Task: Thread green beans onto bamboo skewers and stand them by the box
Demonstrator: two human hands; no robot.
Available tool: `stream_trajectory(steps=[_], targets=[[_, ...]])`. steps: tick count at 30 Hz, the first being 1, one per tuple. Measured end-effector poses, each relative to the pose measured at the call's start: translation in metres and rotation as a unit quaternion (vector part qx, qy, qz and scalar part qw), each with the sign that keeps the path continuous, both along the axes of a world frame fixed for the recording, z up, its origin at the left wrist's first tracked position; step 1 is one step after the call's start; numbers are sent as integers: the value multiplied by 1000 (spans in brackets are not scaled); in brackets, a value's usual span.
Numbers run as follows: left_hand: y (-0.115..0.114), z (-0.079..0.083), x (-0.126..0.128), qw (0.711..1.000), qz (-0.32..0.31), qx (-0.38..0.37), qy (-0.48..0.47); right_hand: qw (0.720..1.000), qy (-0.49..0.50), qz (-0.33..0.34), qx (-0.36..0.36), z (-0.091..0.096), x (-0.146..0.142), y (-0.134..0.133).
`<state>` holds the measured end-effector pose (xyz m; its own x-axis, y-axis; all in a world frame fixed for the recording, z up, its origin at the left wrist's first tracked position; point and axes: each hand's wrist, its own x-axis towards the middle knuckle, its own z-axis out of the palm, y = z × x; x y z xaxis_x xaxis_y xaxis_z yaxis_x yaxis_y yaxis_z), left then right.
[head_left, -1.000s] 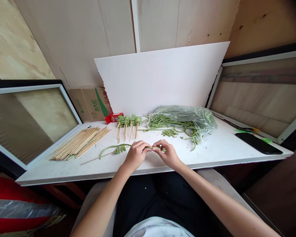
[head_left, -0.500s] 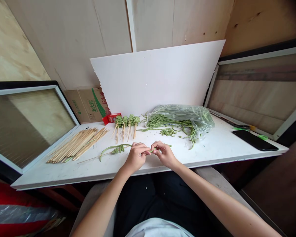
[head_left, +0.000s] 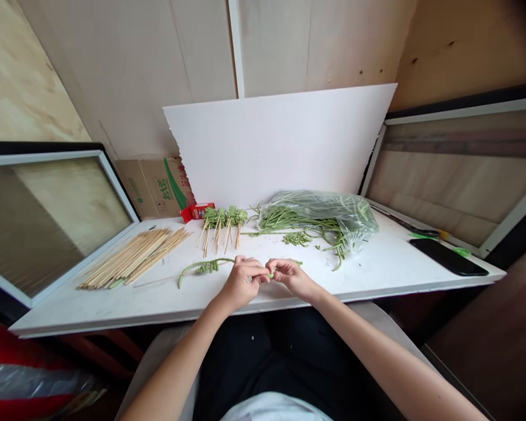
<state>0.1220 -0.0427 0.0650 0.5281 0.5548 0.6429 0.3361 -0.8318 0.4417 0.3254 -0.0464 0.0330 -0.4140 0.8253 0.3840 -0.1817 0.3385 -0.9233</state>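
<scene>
My left hand [head_left: 242, 282] and my right hand [head_left: 293, 277] meet close together over the front of the white table, fingers pinched. Between their fingertips a short bit of green long bean [head_left: 270, 275] shows. On the left side a long bean [head_left: 184, 272] curves out from behind my left hand. Beside it lies a thin wooden skewer [head_left: 158, 282] with folded bean [head_left: 208, 267] threaded on it; its far end is hidden by my left hand. A short green bean end [head_left: 298, 262] pokes out behind my right hand.
Loose bamboo skewers [head_left: 131, 257] lie at left. Several bean-threaded skewers [head_left: 225, 217] rest by a red packet [head_left: 197, 211]. Behind my hands are a plastic bag of long beans [head_left: 324, 210] and a pile of bean pieces [head_left: 297, 238]. A black phone [head_left: 447, 257] lies right.
My fingertips have shifted slightly on the bean; the right fingers are more curled and the bit between the hands looks shorter. The camera view has tilted a little.
</scene>
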Motion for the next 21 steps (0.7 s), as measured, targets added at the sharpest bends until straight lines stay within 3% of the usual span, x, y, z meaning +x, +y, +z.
stream_trajectory(steps=[5, 8, 12, 16, 21], targets=[[-2, 3, -5, 998, 27, 45, 39, 1000, -10, -5, -3, 4, 1, 0], [2, 5, -9, 992, 65, 91, 63, 998, -24, -59, 4, 7, 1, 2], [3, 9, -11, 982, 94, 140, 79, 978, -99, -158, 95, 17, 2, 0], [-1, 10, -8, 986, 85, 119, 83, 947, -134, -229, 181, 23, -3, -6], [-1, 8, -5, 993, 70, 55, 76, 926, -158, -261, 223, 23, -9, -12]])
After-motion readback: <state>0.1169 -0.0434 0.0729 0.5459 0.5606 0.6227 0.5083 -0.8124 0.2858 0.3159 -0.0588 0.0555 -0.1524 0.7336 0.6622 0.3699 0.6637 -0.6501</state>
